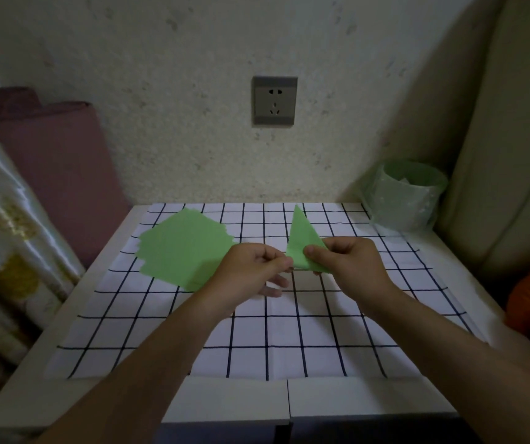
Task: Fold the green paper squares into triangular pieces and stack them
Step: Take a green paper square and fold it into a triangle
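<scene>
Right hand: the right hand (350, 261) pinches the folded triangle (303, 240) at its near right corner, thumb on top and fingers curled beneath.
Left hand: the left hand (251, 267) has thumb and forefinger closed on the triangle's near left corner; its other fingers hang loose below.
Triangle: held up over the middle of the table, sharp tip pointing toward the wall.
Paper squares: the green paper squares (183, 248) lie in a loose, fanned pile on the checked cloth (289, 341), partly behind the left hand.
Table: a white table (231, 402), mostly covered by the cloth.
Far right corner: a pale green bin (407, 193).
Wall: a grey socket (275, 100).
</scene>
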The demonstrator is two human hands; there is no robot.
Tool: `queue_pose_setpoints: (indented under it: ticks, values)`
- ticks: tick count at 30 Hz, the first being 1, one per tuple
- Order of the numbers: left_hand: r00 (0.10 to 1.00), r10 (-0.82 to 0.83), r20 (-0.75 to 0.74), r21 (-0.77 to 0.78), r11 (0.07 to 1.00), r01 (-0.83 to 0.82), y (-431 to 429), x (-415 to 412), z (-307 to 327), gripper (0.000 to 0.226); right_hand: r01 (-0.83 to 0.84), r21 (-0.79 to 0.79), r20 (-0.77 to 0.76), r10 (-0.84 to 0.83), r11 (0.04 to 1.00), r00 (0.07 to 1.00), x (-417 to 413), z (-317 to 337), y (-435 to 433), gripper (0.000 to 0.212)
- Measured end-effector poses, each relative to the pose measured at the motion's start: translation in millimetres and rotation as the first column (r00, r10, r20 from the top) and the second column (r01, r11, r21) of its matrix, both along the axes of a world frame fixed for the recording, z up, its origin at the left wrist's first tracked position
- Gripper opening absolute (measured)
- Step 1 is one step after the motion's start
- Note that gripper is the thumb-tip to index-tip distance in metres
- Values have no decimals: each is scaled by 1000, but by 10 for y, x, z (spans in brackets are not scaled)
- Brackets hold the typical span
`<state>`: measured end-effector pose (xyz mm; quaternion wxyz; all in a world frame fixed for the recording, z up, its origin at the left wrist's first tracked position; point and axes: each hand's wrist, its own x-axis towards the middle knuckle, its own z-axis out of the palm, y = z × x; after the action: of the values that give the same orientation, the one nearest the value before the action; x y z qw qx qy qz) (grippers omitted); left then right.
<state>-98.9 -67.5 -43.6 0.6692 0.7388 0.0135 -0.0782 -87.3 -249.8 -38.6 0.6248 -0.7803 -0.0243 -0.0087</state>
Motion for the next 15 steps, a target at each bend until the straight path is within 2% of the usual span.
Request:
queue_pose_setpoints:
  ticks: [3, 5, 7, 9, 11, 15]
  values:
    - [996, -69, 48, 182, 981, 60, 34, 19, 8, 12, -24, -17, 18, 24, 1000, 1000, -15, 7, 12, 9]
    - [995, -89, 44, 218, 973, 78, 39, 13, 16, 15, -28, -23, 21, 29, 999, 999, -20, 10, 22, 10]
    - [997, -78, 30, 177, 982, 71, 30, 2, 20, 13, -31, -23, 16, 31, 999, 999, -12, 6, 26, 12]
    - [999, -30, -22, 40, 999, 31, 11, -11, 30, 5, -35, -23, 2, 35, 999, 999, 5, -1, 23, 13]
    - [995, 7, -100, -86, 996, -16, -11, -14, 39, 16, -47, -10, -5, 47, 999, 999, 25, -1, 4, 12]
    - [997, -46, -67, -20, 999, 45, 10, 8, -23, 16, -124, -44, -31, 123, 991, 992, 31, 16, -14, 11]
